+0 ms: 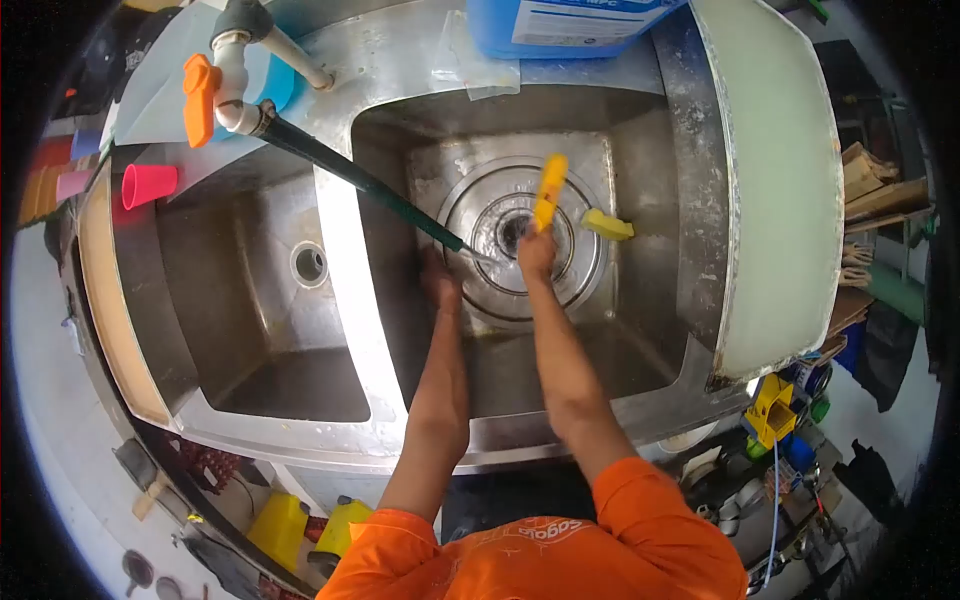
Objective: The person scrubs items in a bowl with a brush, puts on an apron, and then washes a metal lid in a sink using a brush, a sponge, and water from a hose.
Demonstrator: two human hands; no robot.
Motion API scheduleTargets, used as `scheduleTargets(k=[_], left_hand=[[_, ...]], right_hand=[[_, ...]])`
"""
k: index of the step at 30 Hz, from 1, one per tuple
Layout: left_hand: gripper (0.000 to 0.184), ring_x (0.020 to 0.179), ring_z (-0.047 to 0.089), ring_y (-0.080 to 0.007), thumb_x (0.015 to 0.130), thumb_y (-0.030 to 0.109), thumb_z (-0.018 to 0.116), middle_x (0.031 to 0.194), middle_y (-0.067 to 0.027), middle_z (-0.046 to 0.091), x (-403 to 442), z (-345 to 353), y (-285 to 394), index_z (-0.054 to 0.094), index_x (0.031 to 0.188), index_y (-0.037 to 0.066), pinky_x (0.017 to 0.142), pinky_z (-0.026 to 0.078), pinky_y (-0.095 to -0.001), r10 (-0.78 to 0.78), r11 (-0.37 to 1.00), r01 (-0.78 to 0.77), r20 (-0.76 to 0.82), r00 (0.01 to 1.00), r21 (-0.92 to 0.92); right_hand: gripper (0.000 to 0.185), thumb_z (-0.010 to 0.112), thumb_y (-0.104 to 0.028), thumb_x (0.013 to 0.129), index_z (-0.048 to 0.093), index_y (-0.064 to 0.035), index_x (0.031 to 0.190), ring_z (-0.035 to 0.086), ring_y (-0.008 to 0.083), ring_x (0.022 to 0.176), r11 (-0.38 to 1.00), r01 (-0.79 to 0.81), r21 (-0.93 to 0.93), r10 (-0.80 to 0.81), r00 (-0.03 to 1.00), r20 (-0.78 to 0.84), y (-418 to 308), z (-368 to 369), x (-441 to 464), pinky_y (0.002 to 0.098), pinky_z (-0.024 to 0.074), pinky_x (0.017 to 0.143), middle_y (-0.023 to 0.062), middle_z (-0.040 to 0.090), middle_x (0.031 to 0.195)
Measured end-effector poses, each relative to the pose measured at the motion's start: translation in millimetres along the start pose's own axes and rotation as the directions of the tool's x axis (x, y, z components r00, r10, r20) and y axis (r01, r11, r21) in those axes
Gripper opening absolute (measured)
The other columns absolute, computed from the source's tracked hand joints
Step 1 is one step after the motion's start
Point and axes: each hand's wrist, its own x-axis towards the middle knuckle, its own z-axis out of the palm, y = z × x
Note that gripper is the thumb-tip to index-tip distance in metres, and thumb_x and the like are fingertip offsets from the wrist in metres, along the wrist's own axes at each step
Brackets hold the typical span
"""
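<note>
Head view: left hand (440,282) blurry, shadowed

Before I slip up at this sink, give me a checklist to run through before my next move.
1. Right hand closed on the yellow handle: ok.
2. Left hand gripping the round metal piece firmly: cannot tell, partly shaded.
3. Hose end directed over that piece: ok.
4. Sponge inside the same basin: ok.
5. Metal piece's underside clean: cannot tell, out of sight.

Kitchen; double steel sink (345,390), hose tap (232,75), pans (138,568) near floor.
</note>
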Motion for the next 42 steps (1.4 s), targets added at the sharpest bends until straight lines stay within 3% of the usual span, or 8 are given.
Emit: scheduleTargets(k=[4,11,15,22,24,31,35,42], left_hand=[[0.055,0.103,0.057,-0.0334,0.072,0.018,0.067,0.114,-0.0191,0.057,22.5,-2.8,-53.4,0.046,0.12,0.004,0.083,0.045,-0.0396,0.658,0.536,-0.569,0.113,0.744,0.624],[0.064,0.114,0.05,-0.0337,0.074,0.017,0.065,0.12,-0.0188,0.054,6.8,-1.4,-28.3,0.04,0.131,0.003,0.09,0.044,-0.0396,0.338,0.75,-0.318,0.078,0.938,0.58],[0.056,0.113,0.051,-0.0286,0.081,0.02,0.062,0.125,-0.0144,0.052,28.3,-8.2,-84.0,0.041,0.131,0.005,0.087,0.045,-0.0382,0.477,0.619,-0.456,0.155,0.865,0.639],[0.072,0.12,0.045,-0.0321,0.069,0.015,0.07,0.129,-0.0175,0.046,33.2,0.5,-110.3,0.038,0.132,0.005,0.091,0.044,-0.0421,0.346,0.938,-0.346,0.036,0.938,0.022],[0.076,0.123,0.042,-0.0317,0.068,0.016,0.072,0.13,-0.0213,0.043,40.3,0.3,-123.5,0.034,0.133,0.001,0.094,0.043,-0.0414,0.572,0.289,-0.479,0.251,0.781,0.829],[0.095,0.116,0.049,-0.0362,0.062,0.019,0.076,0.128,-0.0267,0.045,6.1,-1.7,-145.4,0.021,0.138,-0.001,0.096,0.042,-0.0407,0.308,0.697,-0.323,0.139,0.941,0.641],[0.098,0.103,0.058,-0.0353,0.059,0.014,0.076,0.117,-0.0241,0.055,-27.1,16.6,-74.5,0.02,0.137,-0.006,0.086,0.049,-0.0393,-0.122,0.649,0.105,-0.033,0.992,0.754],[0.092,0.093,0.063,-0.0346,0.06,0.012,0.077,0.099,-0.0214,0.061,-50.1,13.1,-67.2,0.022,0.132,-0.002,0.078,0.051,-0.0389,-0.03,0.709,-0.001,0.033,0.999,0.705]], right_hand=[[0.03,0.051,-0.029,0.089,0.053,-0.0043,0.106,0.061,0.043,0.081,0.995,0.02,-0.098,-0.002,0.984,0.177,-16.7,-29.7,-2.6,0.053,0.0469,0.068,0.0251,0.063,0.083],[0.033,0.046,-0.025,0.091,0.05,0.0023,0.11,0.06,0.0425,0.089,0.898,0.341,-0.276,-0.194,0.872,0.449,-30.2,-27.3,-11.3,0.0498,0.046,0.078,0.0261,0.062,0.093],[0.036,0.045,-0.026,0.092,0.046,-0.0003,0.117,0.059,0.0415,0.093,0.931,0.013,0.364,0.104,0.948,-0.3,-14.4,3.5,-20.0,0.0481,0.0451,0.081,0.0262,0.061,0.097],[0.035,0.048,-0.029,0.092,0.051,-0.0025,0.114,0.056,0.0454,0.093,0.998,-0.055,-0.004,0.055,0.98,0.189,-20.6,-19.3,-26.2,0.048,0.0449,0.077,0.0274,0.06,0.095],[0.036,0.049,-0.029,0.091,0.05,-0.0015,0.114,0.056,0.0451,0.094,0.974,-0.107,0.197,0.112,0.994,-0.012,-4.7,-12.6,-11.2,0.0481,0.0448,0.077,0.0276,0.06,0.096],[0.042,0.046,-0.033,0.092,0.049,0.0023,0.114,0.058,0.0449,0.09,0.991,-0.129,-0.045,0.135,0.971,0.199,-11.0,-25.8,-21.7,0.0475,0.0453,0.075,0.029,0.06,0.091],[0.043,0.047,-0.037,0.091,0.054,0.0017,0.107,0.06,0.0452,0.081,0.956,0.157,0.248,-0.015,0.87,-0.492,11.1,12.9,-5.4,0.0496,0.0463,0.072,0.0242,0.063,0.084],[0.042,0.041,-0.032,0.093,0.053,0.0036,0.11,0.054,0.043,0.1,0.966,-0.029,0.256,0.011,0.997,0.072,-11.0,-8.1,-5.1,0.0469,0.0427,0.083,0.0283,0.058,0.104]])
